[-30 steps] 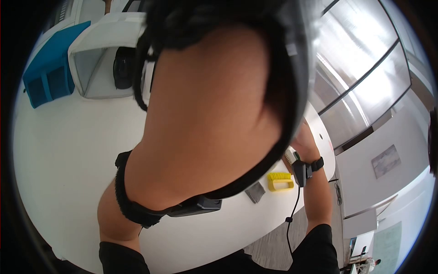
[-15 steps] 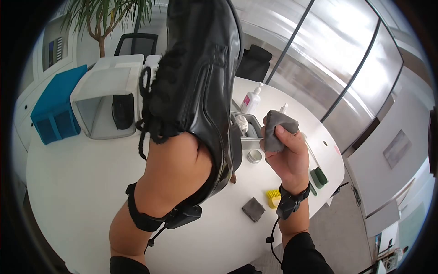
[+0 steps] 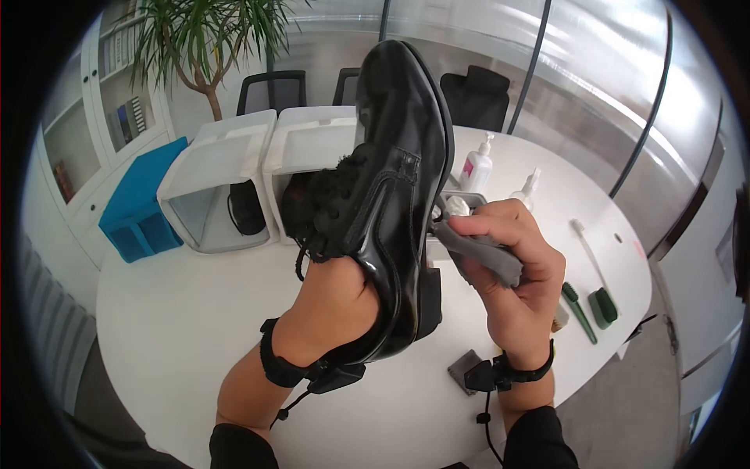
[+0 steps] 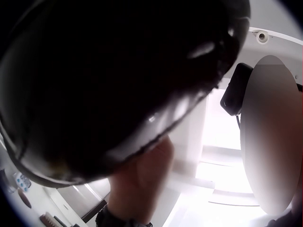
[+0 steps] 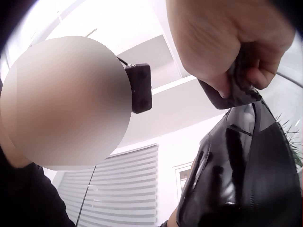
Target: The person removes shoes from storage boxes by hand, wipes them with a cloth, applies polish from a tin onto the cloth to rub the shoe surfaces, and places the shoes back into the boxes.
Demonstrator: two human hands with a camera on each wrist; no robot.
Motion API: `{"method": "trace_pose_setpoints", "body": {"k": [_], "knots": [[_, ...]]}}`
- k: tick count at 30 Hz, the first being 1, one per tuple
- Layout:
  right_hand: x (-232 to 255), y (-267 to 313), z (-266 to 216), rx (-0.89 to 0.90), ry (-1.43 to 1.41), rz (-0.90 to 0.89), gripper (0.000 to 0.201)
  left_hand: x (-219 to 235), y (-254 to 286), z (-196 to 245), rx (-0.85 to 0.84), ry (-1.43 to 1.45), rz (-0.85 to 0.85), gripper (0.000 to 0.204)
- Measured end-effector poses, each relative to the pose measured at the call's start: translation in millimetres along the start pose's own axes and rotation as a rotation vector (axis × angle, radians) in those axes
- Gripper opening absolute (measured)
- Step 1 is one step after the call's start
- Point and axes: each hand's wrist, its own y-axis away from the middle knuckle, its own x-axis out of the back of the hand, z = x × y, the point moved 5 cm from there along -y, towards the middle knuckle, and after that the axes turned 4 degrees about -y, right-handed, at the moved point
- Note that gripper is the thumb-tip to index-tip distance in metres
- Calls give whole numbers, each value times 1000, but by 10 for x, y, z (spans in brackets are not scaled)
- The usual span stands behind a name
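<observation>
My left hand [image 3: 336, 293] is inside a black lace-up leather shoe [image 3: 391, 187], its fingers hidden; the shoe points toe up, with its sole edge and heel to the right. In my right hand [image 3: 523, 273] a folded grey cloth [image 3: 488, 254] is pinched between thumb and fingers, right at the shoe's sole edge. The right wrist view shows the cloth [image 5: 225, 99] overlapping the upper end of the glossy shoe [image 5: 236, 170]. Most of the left wrist view is filled by the dark shoe [image 4: 118, 85], with part of the right hand [image 4: 144, 177] below it.
On the white table [image 3: 172, 320], another grey cloth [image 3: 466, 371] lies near the right wrist. Green brushes [image 3: 603, 309] and a white-handled brush [image 3: 595, 254] lie right. A pump bottle [image 3: 476, 168] stands behind. White boxes [image 3: 219, 176], one holding a black shoe, and a blue box [image 3: 141, 199] stand left.
The shoe has drawn away from the head camera, so its whole side now shows. My right hand came out from behind it with the cloth, then moved the cloth to the sole edge.
</observation>
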Motion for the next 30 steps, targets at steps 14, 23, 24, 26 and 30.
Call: {"method": "trace_pose_setpoints", "body": {"k": [14, 23, 24, 26, 30], "knots": [[-76, 24, -76, 168, 173, 11, 52, -155, 113, -47, 136, 108, -156, 38], [-185, 165, -190, 60, 242, -172, 54, -84, 105, -141, 164, -26, -117, 35], [-201, 174, -203, 11, 248, -167, 52, -75, 98, -141, 136, -31, -105, 36], [-207, 186, -209, -38, 254, -160, 49, -65, 97, -135, 150, -35, -104, 37], [-167, 163, -203, -16, 231, -134, 49, -57, 112, -156, 196, -50, -141, 38]]}}
